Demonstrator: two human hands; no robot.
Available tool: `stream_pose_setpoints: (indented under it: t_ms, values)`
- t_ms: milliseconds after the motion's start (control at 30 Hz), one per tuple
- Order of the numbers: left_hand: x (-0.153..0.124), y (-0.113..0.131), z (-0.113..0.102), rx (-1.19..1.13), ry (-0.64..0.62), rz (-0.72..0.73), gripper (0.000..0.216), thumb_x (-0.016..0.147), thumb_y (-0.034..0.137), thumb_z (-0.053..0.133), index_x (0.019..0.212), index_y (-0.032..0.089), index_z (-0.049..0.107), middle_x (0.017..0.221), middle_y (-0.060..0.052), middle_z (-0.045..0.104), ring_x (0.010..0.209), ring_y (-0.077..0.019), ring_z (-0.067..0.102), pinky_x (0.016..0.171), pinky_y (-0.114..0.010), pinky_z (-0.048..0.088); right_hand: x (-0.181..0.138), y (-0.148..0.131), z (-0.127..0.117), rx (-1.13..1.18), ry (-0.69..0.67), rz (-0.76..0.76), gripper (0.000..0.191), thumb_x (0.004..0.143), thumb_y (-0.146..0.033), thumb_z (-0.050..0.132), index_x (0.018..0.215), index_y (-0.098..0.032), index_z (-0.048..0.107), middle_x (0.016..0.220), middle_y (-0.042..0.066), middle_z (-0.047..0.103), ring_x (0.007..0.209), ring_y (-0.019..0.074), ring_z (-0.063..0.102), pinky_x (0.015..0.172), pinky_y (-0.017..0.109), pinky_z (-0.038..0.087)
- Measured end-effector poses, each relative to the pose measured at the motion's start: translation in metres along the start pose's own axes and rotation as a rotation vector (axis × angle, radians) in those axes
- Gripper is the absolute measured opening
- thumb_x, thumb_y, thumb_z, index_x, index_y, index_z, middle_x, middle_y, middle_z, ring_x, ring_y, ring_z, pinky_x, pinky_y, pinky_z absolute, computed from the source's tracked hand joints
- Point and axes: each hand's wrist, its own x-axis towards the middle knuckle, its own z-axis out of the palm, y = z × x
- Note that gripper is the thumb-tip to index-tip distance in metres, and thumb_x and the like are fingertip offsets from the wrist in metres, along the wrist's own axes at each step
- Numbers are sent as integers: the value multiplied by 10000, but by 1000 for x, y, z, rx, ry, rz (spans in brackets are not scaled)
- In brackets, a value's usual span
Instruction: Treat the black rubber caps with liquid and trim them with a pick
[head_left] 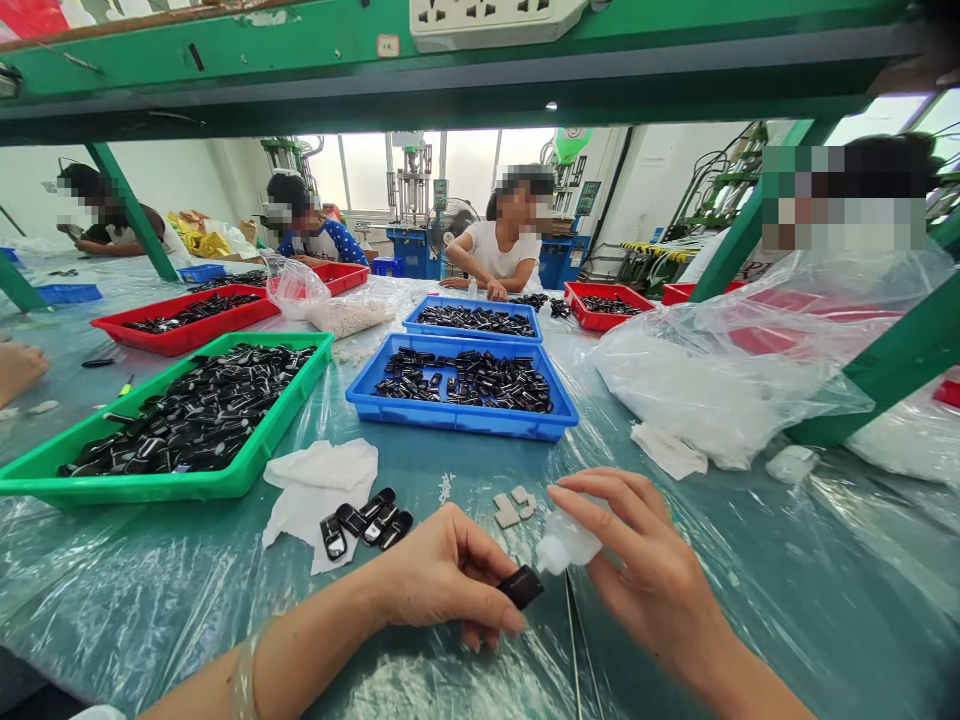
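**Both hands occupied at the near edge of the counter: one black piece, one bottle**

The left hand [442, 570] is clenched around a small black piece [522, 587], pinched between thumb and the fingers [487, 560] so that one end sticks out clear of the fingertips. The right hand [645, 570] grasps a small white bottle [568, 543], tilted with its tip pointing down at that exposed end, just beside it. This grip appears chosen to keep the piece's open face reachable.

Just beyond the left fingers, four like pieces [365, 524] lie in a row on a white cloth [319, 480], apparently kept apart from the bulk stock. Between the two hands, further out, sit a few white scraps [513, 508]. Well beyond the fingers, a green tray [150, 487] and a blue tray [457, 418] hold many such pieces. The counter [750, 580] is covered in clear film, probably as protection.
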Motion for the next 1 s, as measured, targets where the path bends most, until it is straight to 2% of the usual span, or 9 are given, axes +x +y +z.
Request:
stream_pose_setpoints:
  t_ms: [133,333,400,633,767,900,1000]
  values:
    - [2,-3,1,-24,-3,21,243,525,239,780,715,102,716,564,-28,624,468,-94,545,465,-204,458,-4,6,6,130,-12,199,355,762,-97,505,1078,-244,572,964,54,627,891,208,577,706,341,500]
    - [3,-4,3,-65,19,41,258,498,202,789,729,108,724,652,-56,659,512,-110,574,453,-200,465,-9,22,18,335,-109,753,334,694,-303,614,1009,-193,607,989,69,674,888,252,622,772,391,491]
    - [3,-5,3,-61,17,51,254,502,197,787,733,112,726,673,-60,666,515,-106,575,452,-197,468,-12,29,23,366,-127,852,346,668,-329,631,980,-181,616,964,72,684,845,254,630,773,396,484]
    - [4,-5,4,-44,20,71,234,506,194,776,720,112,726,677,-63,663,508,-111,578,446,-203,470,-22,49,36,379,-114,923,263,630,-332,634,830,-161,637,739,27,685,650,218,632,586,318,492]
    - [4,-1,4,-47,45,55,214,520,205,768,700,100,718,593,-41,634,489,-109,574,440,-189,456,-25,52,40,418,-98,931,261,624,-330,638,815,-154,625,711,26,679,631,211,638,551,297,500]
    - [4,3,5,-68,100,65,192,540,205,753,688,93,705,581,-34,626,487,-104,579,431,-173,447,-26,53,41,401,-49,931,411,634,-328,652,994,-147,572,831,63,684,698,220,647,616,333,525]
    - [6,3,5,-78,150,72,192,548,217,750,683,91,697,574,-35,626,494,-101,580,440,-171,448,-23,51,36,320,33,949,639,633,-378,664,1182,-128,456,1065,149,613,934,292,602,697,407,517]
